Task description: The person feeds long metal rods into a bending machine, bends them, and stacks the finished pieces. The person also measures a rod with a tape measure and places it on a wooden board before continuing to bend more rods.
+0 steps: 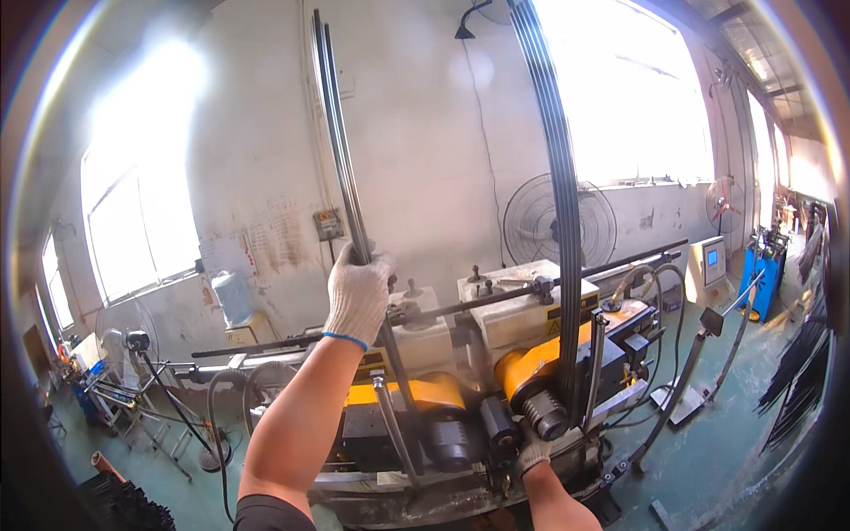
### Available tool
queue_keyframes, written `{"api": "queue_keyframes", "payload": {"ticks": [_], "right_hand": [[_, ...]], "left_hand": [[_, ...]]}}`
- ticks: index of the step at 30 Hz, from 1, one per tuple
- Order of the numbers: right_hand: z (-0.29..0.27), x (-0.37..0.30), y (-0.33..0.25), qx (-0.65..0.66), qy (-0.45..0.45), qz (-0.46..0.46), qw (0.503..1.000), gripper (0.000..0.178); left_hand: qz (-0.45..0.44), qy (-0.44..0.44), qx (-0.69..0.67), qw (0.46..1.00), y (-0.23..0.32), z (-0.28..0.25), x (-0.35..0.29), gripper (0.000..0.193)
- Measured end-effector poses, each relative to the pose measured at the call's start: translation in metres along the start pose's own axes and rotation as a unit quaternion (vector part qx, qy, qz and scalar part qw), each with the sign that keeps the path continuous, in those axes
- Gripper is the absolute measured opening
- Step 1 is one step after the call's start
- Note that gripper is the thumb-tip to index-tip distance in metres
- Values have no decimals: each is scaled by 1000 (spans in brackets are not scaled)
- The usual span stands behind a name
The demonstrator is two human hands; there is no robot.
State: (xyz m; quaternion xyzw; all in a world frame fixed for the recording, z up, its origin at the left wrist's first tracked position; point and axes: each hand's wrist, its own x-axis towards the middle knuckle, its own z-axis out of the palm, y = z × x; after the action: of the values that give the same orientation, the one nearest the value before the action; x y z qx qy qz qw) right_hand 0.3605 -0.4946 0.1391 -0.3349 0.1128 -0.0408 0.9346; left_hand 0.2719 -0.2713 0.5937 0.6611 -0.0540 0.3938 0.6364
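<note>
My left hand (359, 288) clasps upright metal rods (337, 142) — likely steadying them, the next move calling for careful guiding — while what my right hand (533, 451) grips beside the ribbed roller (545, 414) I cannot tell

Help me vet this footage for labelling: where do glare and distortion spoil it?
Head view: left window and right window blown out white, glare hazing the wall; head view: dark rim with colour fringes, tall bars at right look bowed; head view: left hand and its metal bars read clearly, the right hand partly hidden.
</note>
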Motion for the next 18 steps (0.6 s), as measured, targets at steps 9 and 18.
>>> {"api": "queue_keyframes", "payload": {"ticks": [9, 18], "right_hand": [[-32, 14, 12, -288, 48, -63, 954, 22], [-64, 31, 27, -547, -42, -264, 793, 33]], "left_hand": [[-22, -65, 73, 995, -2, -11, -20, 32], [20, -27, 165, 986, -9, -10, -25, 27]]}}
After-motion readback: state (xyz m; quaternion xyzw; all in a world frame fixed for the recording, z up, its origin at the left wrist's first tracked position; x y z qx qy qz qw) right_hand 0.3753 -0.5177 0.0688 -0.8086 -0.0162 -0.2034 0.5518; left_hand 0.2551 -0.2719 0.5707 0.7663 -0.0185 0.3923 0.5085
